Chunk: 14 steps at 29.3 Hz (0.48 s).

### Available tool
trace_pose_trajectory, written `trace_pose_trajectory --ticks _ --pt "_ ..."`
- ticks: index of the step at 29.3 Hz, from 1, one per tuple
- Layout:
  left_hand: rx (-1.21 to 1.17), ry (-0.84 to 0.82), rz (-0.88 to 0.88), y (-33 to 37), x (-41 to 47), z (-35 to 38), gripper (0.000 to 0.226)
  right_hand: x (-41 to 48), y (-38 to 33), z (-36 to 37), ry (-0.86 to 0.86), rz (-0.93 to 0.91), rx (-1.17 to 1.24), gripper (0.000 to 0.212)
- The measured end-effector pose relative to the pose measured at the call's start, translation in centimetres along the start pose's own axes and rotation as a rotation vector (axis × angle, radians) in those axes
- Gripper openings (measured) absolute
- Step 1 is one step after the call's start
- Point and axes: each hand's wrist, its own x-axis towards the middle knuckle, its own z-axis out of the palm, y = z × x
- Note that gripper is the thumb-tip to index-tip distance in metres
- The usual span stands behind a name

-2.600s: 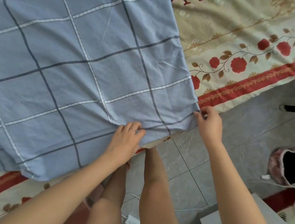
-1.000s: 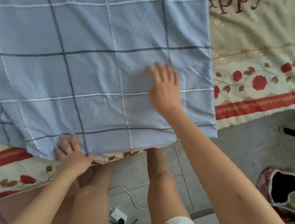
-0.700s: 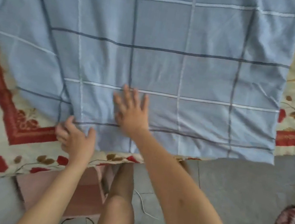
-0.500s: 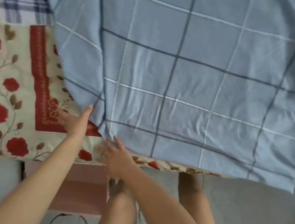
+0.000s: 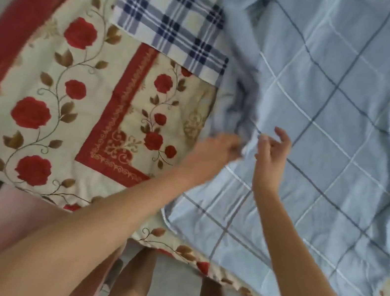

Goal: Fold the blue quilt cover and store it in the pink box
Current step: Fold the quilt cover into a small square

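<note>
Here's the blue quilt cover [image 5: 336,120], pale blue with a dark and white grid, spread over the bed from 12 o'clock round to 5 o'clock, its top and right side cut off by the frame. Its left edge is bunched into a rumpled ridge running from 12 o'clock down toward the centre, and the folds there are too smeared to count layers. The left hand [image 5: 217,149] reaches in from 7 o'clock and meets the foot of that ridge. It is motion-blurred, but the grip reads as a pinch, fingertips closed on the gathered edge of the cover. Just beside it, toward 3 o'clock, the right hand [image 5: 271,158] hovers over the cloth with its grip released, fingers loosely curled, holding nothing; whether the heel of the hand brushes the fabric cannot be told. The cover's near corner sits at 6 o'clock, close to the bed's near edge. Under it lies a cream bedspread [image 5: 67,99] with red roses and a red border, showing from 11 o'clock to 7 o'clock and again in a sliver at 4 o'clock. A navy-and-white plaid cloth [image 5: 175,14] lies at 11 o'clock, and the cover's ridge hides its right side. Down at 7 o'clock, behind the left forearm, a pink shape [image 5: 12,217] sits below the bed edge, too blurred to name more closely. Bare legs [image 5: 131,282] stand on the grey floor [image 5: 176,290] at 6 o'clock, the feet out of frame.
</note>
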Motion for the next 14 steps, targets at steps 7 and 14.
trace_pose_trajectory --ticks 7,14 --pt "0.088 -0.448 0.236 0.3 -3.9 2.5 0.054 5.2 -0.1 3.3 -0.241 0.284 -0.554 0.115" --pt "-0.245 -0.105 -0.262 -4.1 -6.5 -1.0 0.058 7.7 0.9 2.3 -0.016 0.552 -0.138 0.009"
